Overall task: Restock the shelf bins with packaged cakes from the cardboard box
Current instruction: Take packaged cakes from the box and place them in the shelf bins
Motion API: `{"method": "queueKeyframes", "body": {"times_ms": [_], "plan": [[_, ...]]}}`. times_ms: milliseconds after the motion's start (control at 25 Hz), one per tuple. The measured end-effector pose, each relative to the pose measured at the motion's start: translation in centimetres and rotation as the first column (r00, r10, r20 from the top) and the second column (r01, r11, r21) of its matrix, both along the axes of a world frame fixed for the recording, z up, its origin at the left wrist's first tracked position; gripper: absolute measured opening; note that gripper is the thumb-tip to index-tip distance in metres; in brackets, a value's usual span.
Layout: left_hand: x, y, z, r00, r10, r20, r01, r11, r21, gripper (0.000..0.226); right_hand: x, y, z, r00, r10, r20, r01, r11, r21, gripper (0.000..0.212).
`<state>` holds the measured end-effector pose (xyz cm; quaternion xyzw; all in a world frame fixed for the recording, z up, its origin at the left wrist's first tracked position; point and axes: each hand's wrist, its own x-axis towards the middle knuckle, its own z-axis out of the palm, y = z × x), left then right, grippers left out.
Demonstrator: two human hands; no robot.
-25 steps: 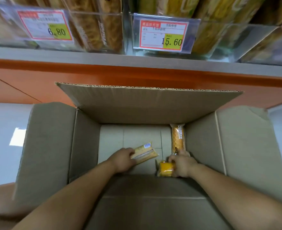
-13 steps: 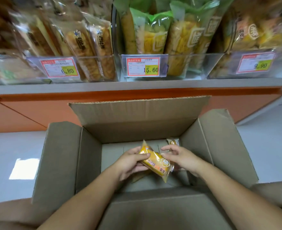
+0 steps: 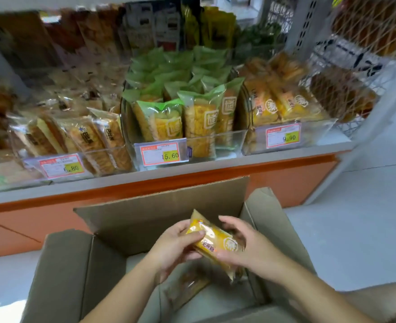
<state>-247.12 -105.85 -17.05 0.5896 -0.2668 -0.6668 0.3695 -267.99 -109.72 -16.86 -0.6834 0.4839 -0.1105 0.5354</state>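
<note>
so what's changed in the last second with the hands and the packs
Both hands came up out of the cardboard box and met: the left hand and right hand now share one yellow cake pack, held over the box. The view tilted up to the shelf bins. The box stayed put, with a pack left inside.
</note>
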Motion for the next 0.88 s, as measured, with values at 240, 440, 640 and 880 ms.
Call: {"method": "queueKeyframes", "body": {"times_ms": [240, 440, 640, 880], "plan": [[-6.9, -5.9, 12.8, 0.990, -0.079, 0.119, 0.119, 0.915, -0.386, 0.035, -5.9, -2.8, 11.5, 0.923, -0.241, 0.300, 0.311, 0.927, -0.212, 0.064], [-11.5, -13.4, 19.0, 0.507, 0.326, 0.798, 0.662, 0.445, -0.602, 0.048, -10.8, -11.5, 18.1, 0.811, -0.491, 0.319, 0.584, 0.635, -0.506, 0.050], [-14.1, -21.7, 17.1, -0.113, 0.339, 0.934, 0.874, 0.481, -0.069, 0.060, -9.1, -20.2, 16.8, 0.706, -0.707, -0.037, 0.341, 0.386, -0.857, 0.063], [-11.6, -22.7, 14.1, -0.238, 0.383, 0.893, 0.845, 0.535, -0.004, 0.062, -7.9, -22.4, 13.3, 0.650, -0.739, -0.176, 0.045, 0.269, -0.962, 0.058]]}}
